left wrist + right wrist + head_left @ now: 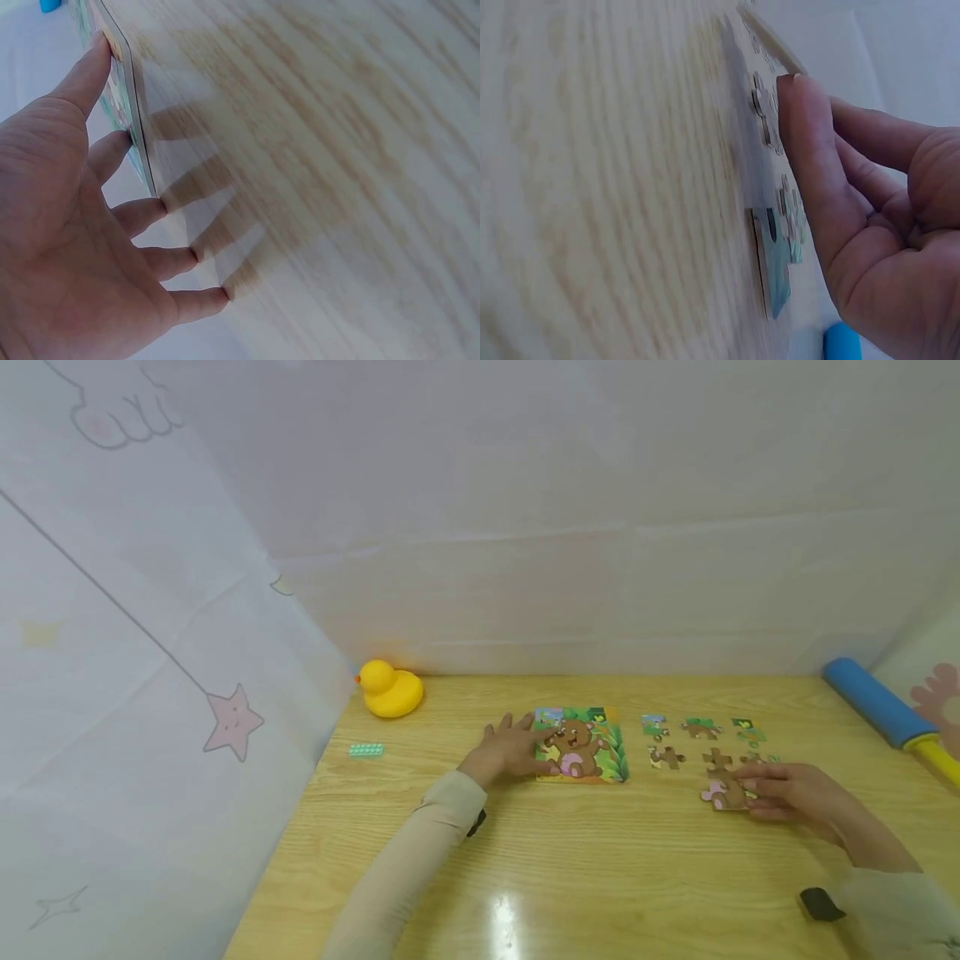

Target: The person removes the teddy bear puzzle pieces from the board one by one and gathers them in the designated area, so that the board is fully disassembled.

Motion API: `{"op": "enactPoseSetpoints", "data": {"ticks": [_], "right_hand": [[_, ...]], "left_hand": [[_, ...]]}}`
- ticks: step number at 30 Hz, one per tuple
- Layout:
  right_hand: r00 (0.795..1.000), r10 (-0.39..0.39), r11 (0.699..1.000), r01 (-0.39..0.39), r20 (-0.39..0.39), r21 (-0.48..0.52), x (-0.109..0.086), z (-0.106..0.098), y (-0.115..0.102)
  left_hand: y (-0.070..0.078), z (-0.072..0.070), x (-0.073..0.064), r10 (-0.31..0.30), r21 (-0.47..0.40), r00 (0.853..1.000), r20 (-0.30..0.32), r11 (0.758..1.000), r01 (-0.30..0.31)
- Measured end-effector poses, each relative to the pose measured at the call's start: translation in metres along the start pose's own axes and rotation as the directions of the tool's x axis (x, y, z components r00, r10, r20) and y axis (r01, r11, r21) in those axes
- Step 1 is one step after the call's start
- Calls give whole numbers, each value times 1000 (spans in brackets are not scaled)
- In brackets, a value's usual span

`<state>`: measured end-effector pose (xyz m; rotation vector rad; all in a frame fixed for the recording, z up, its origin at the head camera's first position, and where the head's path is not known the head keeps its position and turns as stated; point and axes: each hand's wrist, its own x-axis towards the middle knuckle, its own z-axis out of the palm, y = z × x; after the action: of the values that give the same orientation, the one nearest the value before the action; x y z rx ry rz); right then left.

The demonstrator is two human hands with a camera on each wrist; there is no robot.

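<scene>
My left hand (507, 752) rests at the left edge of a bear picture board (611, 752). Its fingers are spread; in the left wrist view the thumb and index finger touch the board's edge (141, 131) while the other fingertips meet the tabletop. On the right, my right hand (802, 797) pinches a jigsaw piece (722, 793) with brown and pink bear print. The right wrist view shows that piece (769, 36) edge-on at the fingertips, raised above the table. Loose jigsaw pieces (702, 727) lie in rough rows beyond this hand, and another piece (774, 262) lies below it.
A yellow rubber duck (393, 693) stands at the back left, with a small green patterned strip (366, 750) in front. A blue cylinder with a yellow handle (877, 702) lies at the right edge. White printed sheets (480, 593) hang behind the wooden table (600, 868).
</scene>
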<state>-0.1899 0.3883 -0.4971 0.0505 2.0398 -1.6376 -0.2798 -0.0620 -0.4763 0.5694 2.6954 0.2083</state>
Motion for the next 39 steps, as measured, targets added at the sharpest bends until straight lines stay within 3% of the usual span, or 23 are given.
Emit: {"op": "enactPoseSetpoints", "data": {"ticks": [10, 21, 27, 39], "right_hand": [[998, 8, 991, -16, -61, -131, -7, 2, 0], [999, 23, 989, -27, -28, -147, -17, -1, -7], [996, 74, 978, -81, -46, -194, -19, -1, -10], [997, 64, 976, -70, -36, -208, -23, -4, -12]], "left_hand": [[0, 0, 0, -2, 0, 1000, 5, 1000, 2], [0, 3, 0, 3, 14, 1000, -3, 1000, -3], [-2, 5, 1, 12, 26, 1000, -4, 1000, -12], [-3, 3, -2, 28, 27, 999, -19, 999, -28]]}}
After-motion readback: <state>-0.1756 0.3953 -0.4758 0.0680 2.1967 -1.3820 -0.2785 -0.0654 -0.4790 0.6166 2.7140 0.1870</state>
